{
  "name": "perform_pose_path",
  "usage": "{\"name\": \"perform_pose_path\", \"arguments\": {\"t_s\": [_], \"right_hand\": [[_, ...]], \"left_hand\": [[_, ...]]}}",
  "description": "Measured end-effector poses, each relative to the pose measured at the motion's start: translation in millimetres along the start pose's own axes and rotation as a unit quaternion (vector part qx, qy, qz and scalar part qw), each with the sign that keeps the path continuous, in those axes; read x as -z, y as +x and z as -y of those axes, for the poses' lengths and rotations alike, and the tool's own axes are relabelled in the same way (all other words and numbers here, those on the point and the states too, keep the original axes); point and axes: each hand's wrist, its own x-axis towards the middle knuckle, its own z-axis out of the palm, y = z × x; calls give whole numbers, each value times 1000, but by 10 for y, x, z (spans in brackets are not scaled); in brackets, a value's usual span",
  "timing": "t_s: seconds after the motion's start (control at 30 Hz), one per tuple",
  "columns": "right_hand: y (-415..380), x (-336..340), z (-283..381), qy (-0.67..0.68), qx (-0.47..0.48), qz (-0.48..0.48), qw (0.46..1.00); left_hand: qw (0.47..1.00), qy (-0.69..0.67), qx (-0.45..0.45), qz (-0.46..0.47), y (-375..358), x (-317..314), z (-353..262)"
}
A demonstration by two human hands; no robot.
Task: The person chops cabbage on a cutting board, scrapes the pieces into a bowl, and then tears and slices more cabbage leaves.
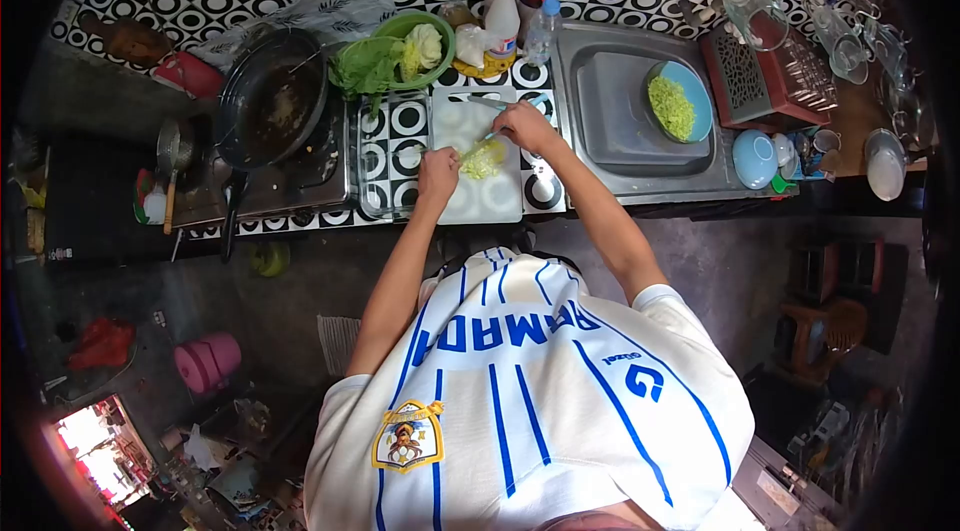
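Observation:
A white cutting board (495,196) lies on the patterned counter between the stove and the sink. On it sits a small pile of pale green cabbage (483,161). My left hand (437,176) presses down on the cabbage's left side. My right hand (525,126) is closed around a knife (487,141), whose blade points down-left onto the cabbage. Another slim metal utensil (485,103) lies at the board's far edge.
A dark wok (275,106) sits on the stove at left. Behind the board are a green bowl of leafy vegetables (400,51) and bottles (503,16). The sink (620,146) holds a blue plate of shredded cabbage (680,103). Further right are a red rack with glasses (760,76) and a blue bowl (755,159).

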Motion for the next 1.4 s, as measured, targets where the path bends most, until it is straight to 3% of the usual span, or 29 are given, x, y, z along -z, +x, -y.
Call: {"name": "perform_pose_path", "arguments": {"t_s": [0.17,0.37,0.47,0.57,0.67,0.83,0.97,1.1,1.13,1.27,1.37,1.4], "right_hand": [[60,-52,86,-16,125,-81,989],[142,-96,-36,-59,174,-87,979],[87,-363,-295,27,87,-75,993],[160,-54,-81,-21,94,-33,995],[38,-359,-277,7,65,-54,996],[-103,-55,18,-56,31,-74,995],[-229,-384,-255,50,-14,-100,994],[-312,-301,-31,4,-30,-126,992],[-388,-321,-25,59,-62,-116,990],[-348,-225,92,-2,-20,-144,989],[-440,-465,-11,108,-80,-160,978],[-416,-432,8,89,-77,-155,981]], "left_hand": [[996,75,47,-33,-130,-18,-78],[994,87,19,-67,-64,-97,-6],[980,192,1,-48,77,-240,1],[992,115,42,-42,55,-56,-97],[992,125,-3,-16,75,-73,-82],[992,124,-10,0,161,-68,-155],[988,149,-30,12,237,-157,-98],[991,120,-58,31,273,-123,19],[990,127,-58,33,259,-148,40],[990,116,-66,37,289,-116,90],[989,123,-74,40,279,-111,122],[987,134,-78,37,300,-85,85]]}}
